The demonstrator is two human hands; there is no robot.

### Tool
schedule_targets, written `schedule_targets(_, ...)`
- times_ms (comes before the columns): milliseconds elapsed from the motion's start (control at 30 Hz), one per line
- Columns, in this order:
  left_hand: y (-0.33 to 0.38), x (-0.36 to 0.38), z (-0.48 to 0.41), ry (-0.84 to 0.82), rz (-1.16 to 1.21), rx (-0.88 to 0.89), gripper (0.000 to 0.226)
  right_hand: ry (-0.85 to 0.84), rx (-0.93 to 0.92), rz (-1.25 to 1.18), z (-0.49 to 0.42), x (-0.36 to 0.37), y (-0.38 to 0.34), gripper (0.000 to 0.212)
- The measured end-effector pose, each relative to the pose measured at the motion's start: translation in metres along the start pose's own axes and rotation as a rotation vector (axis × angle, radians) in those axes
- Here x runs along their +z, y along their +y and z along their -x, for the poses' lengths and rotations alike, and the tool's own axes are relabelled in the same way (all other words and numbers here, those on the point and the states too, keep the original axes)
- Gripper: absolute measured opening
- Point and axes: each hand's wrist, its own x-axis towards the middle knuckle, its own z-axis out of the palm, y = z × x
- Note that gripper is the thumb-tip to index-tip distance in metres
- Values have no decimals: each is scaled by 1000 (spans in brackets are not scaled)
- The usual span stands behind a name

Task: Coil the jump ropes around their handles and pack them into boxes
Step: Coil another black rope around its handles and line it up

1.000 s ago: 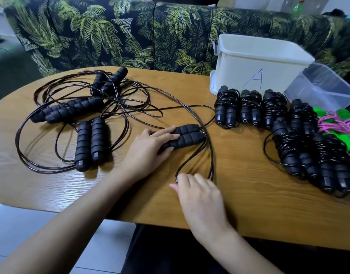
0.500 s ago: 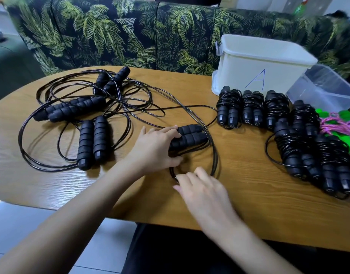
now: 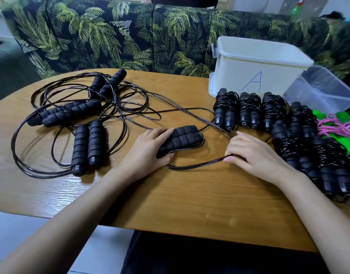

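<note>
Head view takes in a palm-print sofa (image 3: 110, 36) behind a wooden counter (image 3: 190, 194), which carries everything the job needs. At the far right stand a white box marked A (image 3: 249, 62) and a clear box (image 3: 324, 89) just beside it. I judge they are set there so that packing is a short reach from the finished work. Whether anything lies inside the white box is hidden.

On the left sprawls a tangle of loose ropes (image 3: 91, 107), with pairs of black foam handles among slack loops, not yet wound. In front of the boxes, coiled bundles (image 3: 249, 113) sit side by side, and a pink rope on green handles (image 3: 340, 125) lies at the right edge.

Near the middle, the left hand (image 3: 148, 149) pins a handle pair (image 3: 182, 139) flat on the counter. Its grip is closed round the near end, thumb below and fingers over the top, likely so the two handles stay together as a core for winding. The right hand (image 3: 255, 153), just in front of the bundles, has its grip narrowed to a pinch on the cord (image 3: 196, 166). The cord curves from below the left hand out to that pinch, and one loop lies round the handles' far end — drawn out, I judge, to take up slack before wrapping.
</note>
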Motion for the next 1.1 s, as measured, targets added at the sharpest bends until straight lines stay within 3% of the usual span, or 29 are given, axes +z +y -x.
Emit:
schedule_targets(167,1,1,1,-31,-122,-12,73,-38,47,-46,-3,-1,4,34)
schedule_targets(300,-7,0,1,-39,-50,24,68,-58,71,-91,-6,1,5,36)
schedule_targets(533,-15,-46,9,62,93,175,64,-66,207,-308,-29,-15,4,16)
schedule_targets(633,3,-69,16,48,-11,365,64,-15,315,-288,-51,-28,1,22)
schedule_targets(767,32,-78,26,36,-408,573,73,33,381,-151,-95,-42,-21,24)
schedule_targets(833,42,-72,31,39,-550,495,90,69,365,-138,-114,-50,-38,22)
schedule_targets(967,37,-63,30,17,-533,148,112,130,329,-182,-122,-68,-71,23)
schedule_targets(1100,30,-63,20,-21,-444,-91,106,44,324,-203,-94,-68,-107,25)
